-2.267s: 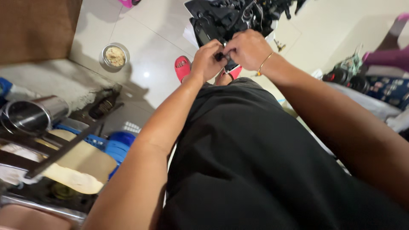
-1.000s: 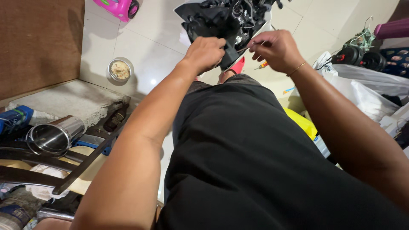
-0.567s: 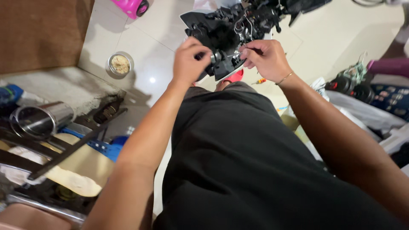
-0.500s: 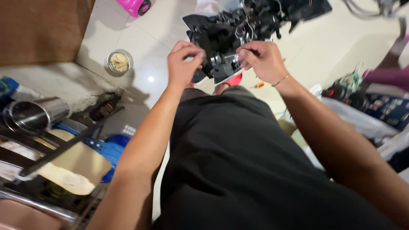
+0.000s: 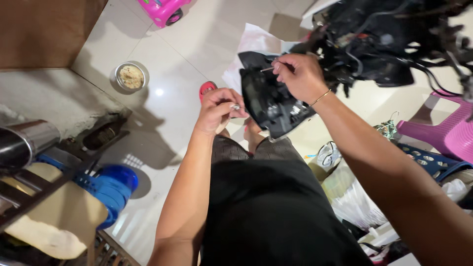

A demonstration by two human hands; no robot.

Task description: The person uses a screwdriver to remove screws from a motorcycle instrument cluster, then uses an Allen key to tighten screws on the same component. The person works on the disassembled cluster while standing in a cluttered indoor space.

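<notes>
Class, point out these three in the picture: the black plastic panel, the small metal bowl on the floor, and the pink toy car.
black plastic panel (image 5: pixel 268 101), head view, middle of its face
small metal bowl (image 5: pixel 131 76), head view, its contents' centre
pink toy car (image 5: pixel 161 8), head view, its body

A pink toy car (image 5: pixel 163 10) and a steel bowl (image 5: pixel 130 77) sit on the tile floor (image 5: pixel 182 54), with a purple stool (image 5: pixel 443 133) well apart and a blue basket (image 5: pixel 111 189) near a metal cylinder (image 5: pixel 22 143).

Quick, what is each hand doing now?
Left hand: closed, pinching a small metal piece.
Right hand: closed, holding a thin metal tool against the black plastic part.
</notes>
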